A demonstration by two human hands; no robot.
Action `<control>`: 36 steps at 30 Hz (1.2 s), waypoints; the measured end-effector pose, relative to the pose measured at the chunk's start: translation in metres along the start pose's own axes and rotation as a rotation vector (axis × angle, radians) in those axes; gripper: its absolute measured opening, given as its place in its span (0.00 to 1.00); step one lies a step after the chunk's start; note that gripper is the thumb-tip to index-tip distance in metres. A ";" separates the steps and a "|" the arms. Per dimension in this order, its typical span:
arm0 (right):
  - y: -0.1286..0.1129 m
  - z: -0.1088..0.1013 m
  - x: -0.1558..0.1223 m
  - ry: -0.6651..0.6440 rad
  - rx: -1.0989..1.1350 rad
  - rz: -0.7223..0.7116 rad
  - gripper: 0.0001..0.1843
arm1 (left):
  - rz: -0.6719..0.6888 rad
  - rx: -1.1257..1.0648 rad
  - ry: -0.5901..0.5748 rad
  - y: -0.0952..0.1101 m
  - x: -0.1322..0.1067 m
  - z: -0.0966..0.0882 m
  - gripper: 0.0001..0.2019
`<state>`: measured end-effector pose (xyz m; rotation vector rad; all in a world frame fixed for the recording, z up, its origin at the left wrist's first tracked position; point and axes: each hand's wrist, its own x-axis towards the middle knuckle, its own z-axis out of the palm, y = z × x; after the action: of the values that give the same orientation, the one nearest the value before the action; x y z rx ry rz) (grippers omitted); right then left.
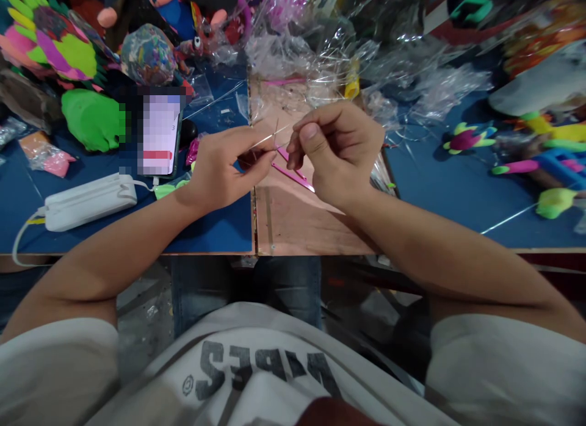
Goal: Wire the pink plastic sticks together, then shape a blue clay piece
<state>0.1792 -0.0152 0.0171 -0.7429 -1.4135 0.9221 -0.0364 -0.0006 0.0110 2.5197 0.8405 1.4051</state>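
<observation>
My left hand [224, 166] is closed in a pinch over the wooden board, with thin, shiny wire-like strands [274, 133] sticking out from its fingertips. One strand slants up to the right and reaches the fingertips of my right hand [341, 151]. That hand is curled with thumb and fingers together; whether it grips the strand's end is too fine to make out. Beneath and between the hands, a pink tool with two narrow arms [293, 174] lies on the board, partly covered by my right fingers.
A phone [160, 133] and a white power bank or adapter [91, 201] with a cable lie to the left. Colourful clay figures [68, 47] crowd the back left, more [549, 163] the right. Crumpled clear plastic [293, 54] covers the back. The wooden board [302, 231] reaches the table's front edge.
</observation>
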 end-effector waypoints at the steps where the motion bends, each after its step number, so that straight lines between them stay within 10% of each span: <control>1: 0.001 0.000 0.001 0.003 -0.007 -0.002 0.24 | -0.019 -0.009 0.017 -0.002 0.000 0.001 0.13; 9: 0.012 -0.004 0.002 0.055 -0.141 -0.105 0.18 | -0.086 0.025 0.030 -0.010 0.002 -0.001 0.13; 24: 0.010 -0.025 0.000 -0.084 -0.487 -0.348 0.02 | 0.371 0.078 0.207 -0.022 0.009 -0.011 0.05; 29: 0.017 -0.027 -0.005 -0.003 -0.280 -0.364 0.10 | 0.404 0.143 0.234 -0.025 0.010 -0.015 0.08; 33: 0.030 -0.033 -0.004 -0.167 -0.190 -0.322 0.36 | 0.339 0.184 0.199 -0.030 0.008 -0.018 0.09; 36: 0.039 -0.032 0.002 -0.199 -0.325 -0.383 0.28 | 0.329 0.178 0.168 -0.031 0.007 -0.019 0.11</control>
<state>0.2077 0.0080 -0.0178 -0.5967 -1.8321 0.4818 -0.0615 0.0265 0.0149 2.8064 0.6193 1.7304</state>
